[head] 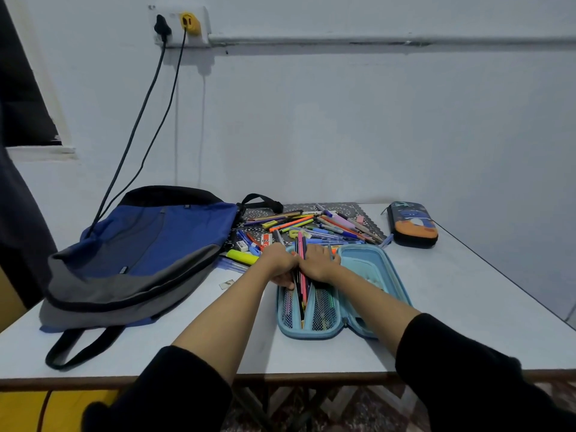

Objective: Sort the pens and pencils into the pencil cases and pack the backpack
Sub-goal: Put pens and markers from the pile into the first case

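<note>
Gripping a pencil bundle (301,291) over the open blue case (307,333): left hand (278,263) is curled round it, thumb underneath. Right hand (318,264) is against the bundle's other side, fingertips hidden, can't tell if it grips. Bundle's lower ends sit between the case's mesh pockets. Case is a moulded shell with rounded corners. Pen pile (314,227) behind is partly blocked by the hands. Fabric backpack (140,251) lies flat at left. Zipped dark case (412,224) far right.

One backpack (140,254), left; two pencil cases, a light blue case (371,263) lower centre and a dark case (411,224) right; pens and pencils (293,223), centre heap, too many to count; one yellow highlighter (241,256); two wall plugs, black plug (162,26) and yellow plug (190,23), upper left.
</note>
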